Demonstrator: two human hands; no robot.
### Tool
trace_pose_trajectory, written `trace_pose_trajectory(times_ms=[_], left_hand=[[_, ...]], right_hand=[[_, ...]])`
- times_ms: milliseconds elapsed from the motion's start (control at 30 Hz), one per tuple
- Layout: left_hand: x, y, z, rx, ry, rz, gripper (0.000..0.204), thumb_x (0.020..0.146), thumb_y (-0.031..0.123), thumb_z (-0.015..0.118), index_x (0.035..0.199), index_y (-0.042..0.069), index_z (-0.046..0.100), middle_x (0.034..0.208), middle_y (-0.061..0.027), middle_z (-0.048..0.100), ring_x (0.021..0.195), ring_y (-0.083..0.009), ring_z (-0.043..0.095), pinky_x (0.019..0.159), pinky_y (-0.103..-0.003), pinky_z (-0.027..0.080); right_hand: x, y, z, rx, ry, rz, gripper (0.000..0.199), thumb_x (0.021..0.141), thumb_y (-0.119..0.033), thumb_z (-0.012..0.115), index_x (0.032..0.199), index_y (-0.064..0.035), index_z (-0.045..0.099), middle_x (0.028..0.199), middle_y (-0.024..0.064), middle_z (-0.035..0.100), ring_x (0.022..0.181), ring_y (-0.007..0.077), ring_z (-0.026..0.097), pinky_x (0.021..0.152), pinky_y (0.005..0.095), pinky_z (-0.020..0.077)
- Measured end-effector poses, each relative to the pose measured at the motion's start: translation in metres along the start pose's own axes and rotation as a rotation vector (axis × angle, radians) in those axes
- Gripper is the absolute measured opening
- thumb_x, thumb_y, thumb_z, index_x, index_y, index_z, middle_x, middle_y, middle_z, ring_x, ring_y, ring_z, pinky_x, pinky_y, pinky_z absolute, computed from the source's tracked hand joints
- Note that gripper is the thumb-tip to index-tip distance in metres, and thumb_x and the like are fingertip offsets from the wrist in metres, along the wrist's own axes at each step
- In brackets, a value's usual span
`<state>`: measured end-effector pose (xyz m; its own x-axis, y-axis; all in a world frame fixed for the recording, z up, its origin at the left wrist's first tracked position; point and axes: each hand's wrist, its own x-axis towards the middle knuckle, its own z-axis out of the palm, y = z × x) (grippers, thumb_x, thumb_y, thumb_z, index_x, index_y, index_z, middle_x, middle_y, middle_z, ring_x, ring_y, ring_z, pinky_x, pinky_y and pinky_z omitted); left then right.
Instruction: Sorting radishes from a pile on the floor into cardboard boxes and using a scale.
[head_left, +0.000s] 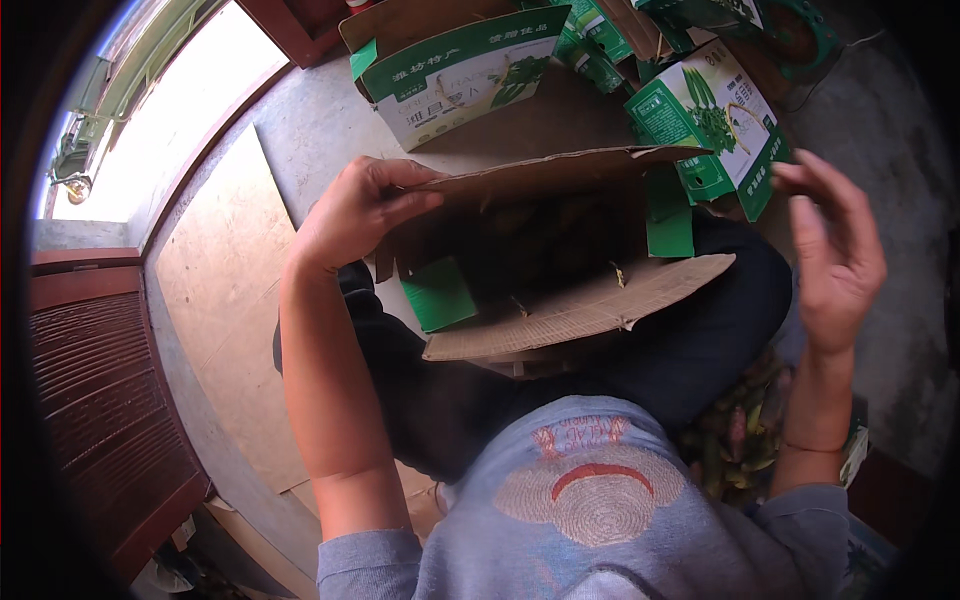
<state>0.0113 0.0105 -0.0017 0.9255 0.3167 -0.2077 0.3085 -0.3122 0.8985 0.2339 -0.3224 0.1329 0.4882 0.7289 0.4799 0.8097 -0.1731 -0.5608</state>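
A cardboard carton [575,310] with its top flaps raised stands between my legs, its brown inner faces turned up and green showing on the small side flaps. Its inside is dark, so I cannot make out what lies there. My left hand [365,205] pinches the left end of the far flap between thumb and fingers. Off to the right of the carton, my right hand [838,250] hangs in the air, apart from it. The fingers and thumb of that hand are spread, somewhat blurred, with nothing between them.
Beyond the carton stands a green and white carton [465,90] with an open top. Another printed carton [715,130] sits at the far right among more boxes. Greenish long produce [745,425] is heaped beside my right leg. A plywood sheet [225,300] and a red-brown louvred door [105,390] are at left.
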Motion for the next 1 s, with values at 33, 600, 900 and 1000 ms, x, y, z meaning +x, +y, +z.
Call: trace_pose_trajectory(times_ms=[33, 600, 900, 1000], left_hand=[[0.003, 0.000, -0.001, 0.024, -0.014, -0.001, 0.022, 0.093, 0.007, 0.072, 0.112, -0.003, 0.073, 0.102, -0.0050, 0.073, 0.095, -0.0077, 0.062, 0.086, -0.026, 0.051], [0.020, -0.048, -0.022, -0.491, 0.520, -0.100, 0.056, 0.110, 0.042, 0.038, 0.144, -0.001, 0.050, 0.149, -0.0190, 0.050, 0.141, -0.0290, 0.044, 0.121, -0.044, 0.029], [0.037, -0.073, -0.022, -0.651, 0.531, -0.153, 0.054, 0.110, 0.039, 0.038, 0.148, 0.002, 0.046, 0.155, -0.0137, 0.044, 0.147, -0.0246, 0.035, 0.122, -0.040, 0.029], [0.023, -0.074, -0.029, -0.642, 0.617, -0.191, 0.053, 0.109, 0.039, 0.041, 0.148, 0.003, 0.046, 0.155, -0.0134, 0.044, 0.147, -0.0243, 0.035, 0.122, -0.040, 0.030]], right_hand=[[-0.013, 0.013, -0.027, -0.021, 0.175, 0.047, 0.029, 0.097, 0.000, 0.061, 0.125, 0.0038, 0.062, 0.112, 0.0141, 0.071, 0.101, 0.0186, 0.068, 0.091, 0.0312, 0.0537], [-0.424, 0.240, -0.046, -0.162, -0.274, 1.138, 0.041, 0.083, 0.009, 0.049, 0.122, 0.0031, 0.061, 0.092, 0.0132, 0.067, 0.081, 0.0223, 0.064, 0.073, 0.0336, 0.0523], [-0.571, 0.289, -0.013, -0.316, -0.558, 1.210, 0.028, 0.084, -0.019, 0.067, 0.108, -0.0033, 0.069, 0.102, 0.0149, 0.074, 0.101, 0.0297, 0.071, 0.085, 0.0420, 0.0548], [-0.538, 0.280, 0.006, -0.469, -0.745, 1.241, 0.033, 0.087, -0.025, 0.066, 0.114, -0.0064, 0.068, 0.109, 0.0162, 0.073, 0.105, 0.0333, 0.069, 0.095, 0.0455, 0.0508]])
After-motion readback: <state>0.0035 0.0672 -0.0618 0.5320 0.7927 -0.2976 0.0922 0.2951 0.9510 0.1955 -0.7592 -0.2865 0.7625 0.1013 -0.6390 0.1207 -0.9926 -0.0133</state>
